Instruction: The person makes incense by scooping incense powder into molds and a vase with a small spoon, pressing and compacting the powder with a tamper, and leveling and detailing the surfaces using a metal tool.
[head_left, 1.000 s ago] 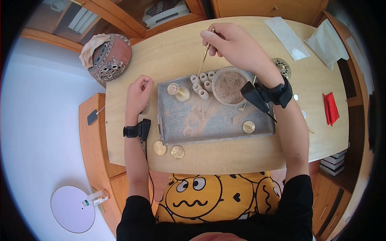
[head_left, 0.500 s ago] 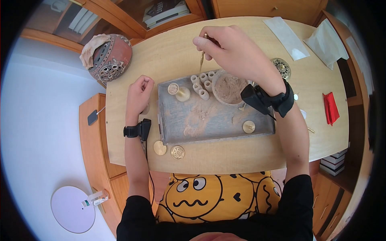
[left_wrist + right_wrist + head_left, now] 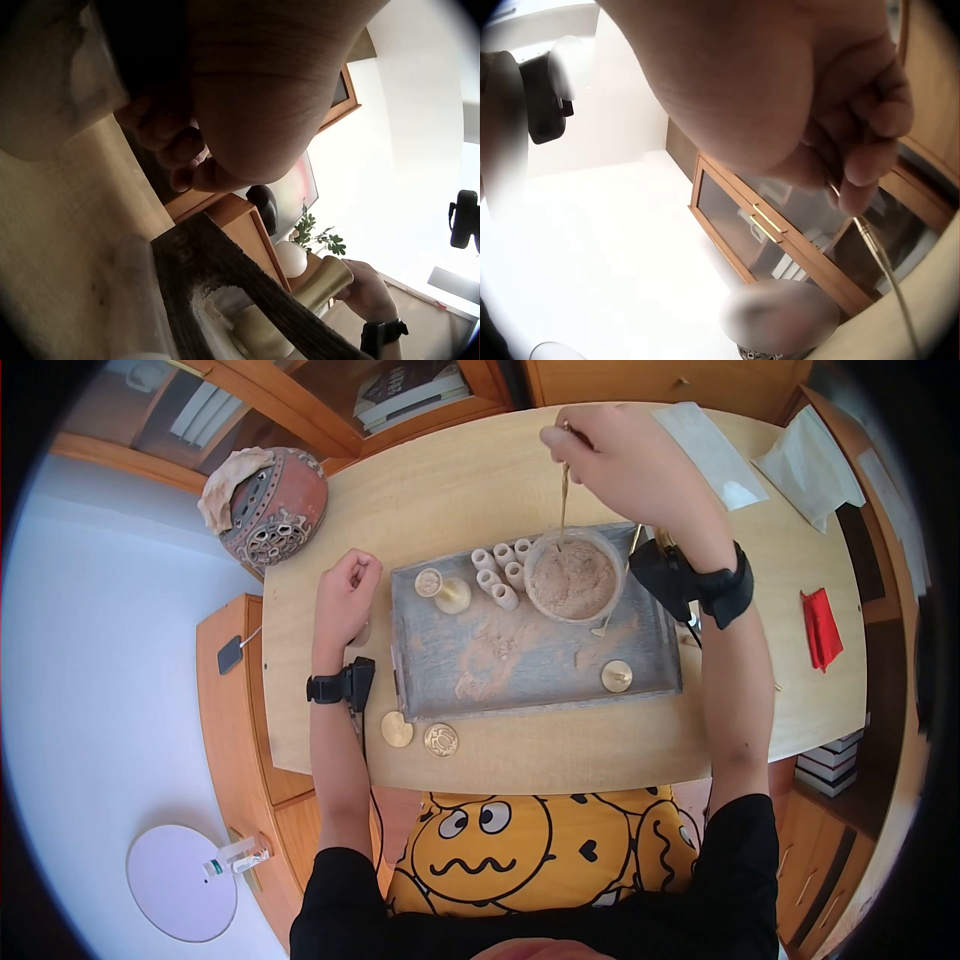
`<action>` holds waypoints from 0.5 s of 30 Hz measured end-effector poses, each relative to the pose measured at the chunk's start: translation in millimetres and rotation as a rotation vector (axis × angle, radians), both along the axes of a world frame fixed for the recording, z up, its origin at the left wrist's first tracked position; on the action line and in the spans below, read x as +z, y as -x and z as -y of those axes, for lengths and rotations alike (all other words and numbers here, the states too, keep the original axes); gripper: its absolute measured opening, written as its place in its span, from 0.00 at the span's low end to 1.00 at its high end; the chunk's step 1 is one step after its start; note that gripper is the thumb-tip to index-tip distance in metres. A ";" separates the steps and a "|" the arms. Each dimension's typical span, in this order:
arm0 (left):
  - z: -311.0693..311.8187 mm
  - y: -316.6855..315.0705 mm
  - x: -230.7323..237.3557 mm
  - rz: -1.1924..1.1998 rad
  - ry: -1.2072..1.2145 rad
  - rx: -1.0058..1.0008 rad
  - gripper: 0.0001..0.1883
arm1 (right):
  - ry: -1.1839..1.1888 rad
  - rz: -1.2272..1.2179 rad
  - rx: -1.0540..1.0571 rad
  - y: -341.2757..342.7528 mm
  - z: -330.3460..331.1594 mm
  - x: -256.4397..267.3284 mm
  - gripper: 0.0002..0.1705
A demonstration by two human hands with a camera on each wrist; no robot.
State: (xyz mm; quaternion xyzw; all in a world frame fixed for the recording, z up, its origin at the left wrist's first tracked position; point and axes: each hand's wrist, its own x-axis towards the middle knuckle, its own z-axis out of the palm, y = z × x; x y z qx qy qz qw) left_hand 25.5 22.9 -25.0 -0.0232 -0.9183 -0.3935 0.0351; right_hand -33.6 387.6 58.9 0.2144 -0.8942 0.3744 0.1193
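My right hand (image 3: 635, 460) pinches a thin brass tool (image 3: 563, 500) near its upper end. The tool's lower end meets the brown powder (image 3: 575, 582) in a round bowl (image 3: 530, 580); its tip is hidden there. Left of the bowl, several short pale tubes (image 3: 503, 598) stand grouped on the grey tray (image 3: 425, 660). A brass vase-shaped vessel (image 3: 453, 597) and a small round cup of powder (image 3: 428, 582) are at the tray's left. Beside the tray's left edge rests my left hand (image 3: 345, 595), fingers loosely curled, holding nothing visible.
Another slim tool (image 3: 633, 550) leans at the bowl's right. A knobbed brass disc (image 3: 617, 676) lies on the tray; two brass discs (image 3: 397, 729) lie in front. Around are a red pouch (image 3: 822, 630), white sheets (image 3: 705, 450) and a carved pot (image 3: 280, 505).
My right hand has moved right, carrying the tool from the tubes over to the bowl, where its end now meets the powder. My left hand stays put.
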 end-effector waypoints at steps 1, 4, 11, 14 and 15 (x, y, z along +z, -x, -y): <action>0.0 0.5 -0.6 -0.003 -0.001 0.002 0.08 | 0.002 0.001 -0.005 2.8 0.0 -5.7 0.19; -3.2 -0.7 3.9 0.029 0.005 0.024 0.08 | -0.077 0.084 0.116 4.9 3.8 -11.3 0.21; -1.8 -0.8 3.1 0.018 0.023 0.019 0.08 | 0.079 0.365 0.253 1.3 0.8 -1.9 0.21; -3.8 -1.4 4.6 0.006 0.020 0.011 0.09 | 0.191 0.383 0.230 2.1 -2.4 0.2 0.21; -4.5 -1.6 5.2 0.009 0.023 0.013 0.09 | 0.267 0.392 0.224 2.5 -3.0 0.7 0.21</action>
